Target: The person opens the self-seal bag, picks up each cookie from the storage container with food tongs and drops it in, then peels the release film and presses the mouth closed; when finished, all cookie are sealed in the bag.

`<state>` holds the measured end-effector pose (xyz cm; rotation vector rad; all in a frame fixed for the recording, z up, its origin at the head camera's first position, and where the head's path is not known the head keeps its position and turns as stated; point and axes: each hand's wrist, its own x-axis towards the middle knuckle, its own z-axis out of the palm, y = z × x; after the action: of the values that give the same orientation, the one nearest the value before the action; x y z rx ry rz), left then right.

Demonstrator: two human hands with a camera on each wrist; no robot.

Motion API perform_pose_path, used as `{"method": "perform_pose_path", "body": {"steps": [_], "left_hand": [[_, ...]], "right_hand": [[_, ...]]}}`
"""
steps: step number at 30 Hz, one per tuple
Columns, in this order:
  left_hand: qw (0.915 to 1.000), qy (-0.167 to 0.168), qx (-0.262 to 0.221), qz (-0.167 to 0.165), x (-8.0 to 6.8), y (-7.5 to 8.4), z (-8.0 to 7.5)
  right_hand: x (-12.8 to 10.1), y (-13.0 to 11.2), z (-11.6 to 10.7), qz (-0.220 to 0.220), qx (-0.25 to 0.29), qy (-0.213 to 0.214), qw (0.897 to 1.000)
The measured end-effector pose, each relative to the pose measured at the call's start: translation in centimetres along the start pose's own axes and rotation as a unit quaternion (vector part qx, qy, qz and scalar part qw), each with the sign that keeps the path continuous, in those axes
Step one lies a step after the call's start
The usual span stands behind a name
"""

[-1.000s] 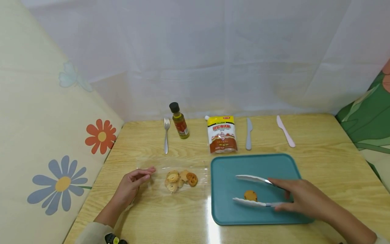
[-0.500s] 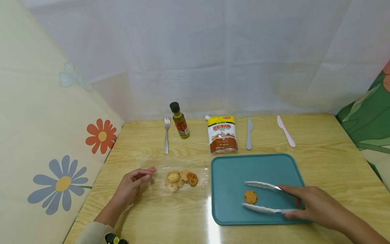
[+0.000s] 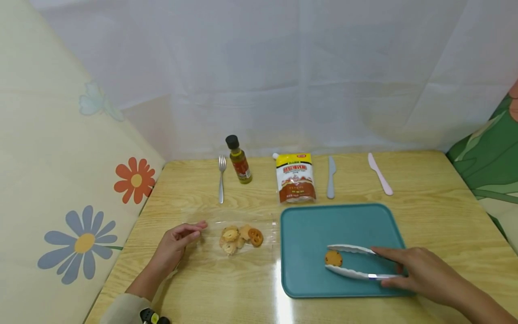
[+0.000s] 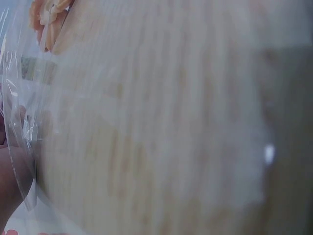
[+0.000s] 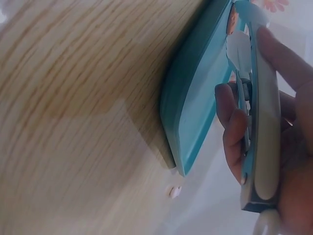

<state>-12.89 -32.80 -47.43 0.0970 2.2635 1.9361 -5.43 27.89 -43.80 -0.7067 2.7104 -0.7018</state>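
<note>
My right hand (image 3: 421,272) grips white tongs (image 3: 354,261) low over the teal tray (image 3: 319,225). The two tong arms lie on either side of a round chocolate-chip cookie (image 3: 333,258) on the tray. In the right wrist view my fingers (image 5: 237,132) wrap the tongs (image 5: 261,112) beside the tray's edge (image 5: 195,122). My left hand (image 3: 178,243) rests with straight fingers on the left edge of a clear plastic bag (image 3: 243,225) that holds several cookies (image 3: 240,237). In the left wrist view only the crinkled plastic (image 4: 24,132) and blurred table show.
Along the back of the wooden table (image 3: 437,211) lie a fork (image 3: 220,178), a small oil bottle (image 3: 238,160), a sauce pouch (image 3: 296,177), a grey knife (image 3: 330,177) and a pink knife (image 3: 379,174). Flowered fabric (image 3: 85,243) walls the left side.
My right hand has drawn the tongs back to the right and lower on the tray, and the arms have narrowed around the cookie. The left hand has not moved.
</note>
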Motion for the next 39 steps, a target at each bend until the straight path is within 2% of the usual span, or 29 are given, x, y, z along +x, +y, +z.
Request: {"method": "perform_pose_path", "body": {"steps": [6,18,34,39], "left_hand": [[1.0000,-0.003,-0.003,0.005,0.0,-0.1,0.1],[1.0000,-0.001,-0.001,0.005,0.0,-0.1,0.1],[1.0000,0.000,-0.005,0.007,0.0,-0.1,0.1],[0.9998,-0.005,-0.009,0.015,0.0,-0.2,0.1]], "right_hand": [[0.0,0.0,-0.1,0.004,0.003,-0.007,1.000],[0.4,0.0,-0.7,-0.010,0.001,0.014,1.000],[2.3,-0.9,-1.7,-0.018,0.003,0.014,1.000],[3.4,-1.6,-1.9,-0.010,0.003,0.000,1.000]]}}
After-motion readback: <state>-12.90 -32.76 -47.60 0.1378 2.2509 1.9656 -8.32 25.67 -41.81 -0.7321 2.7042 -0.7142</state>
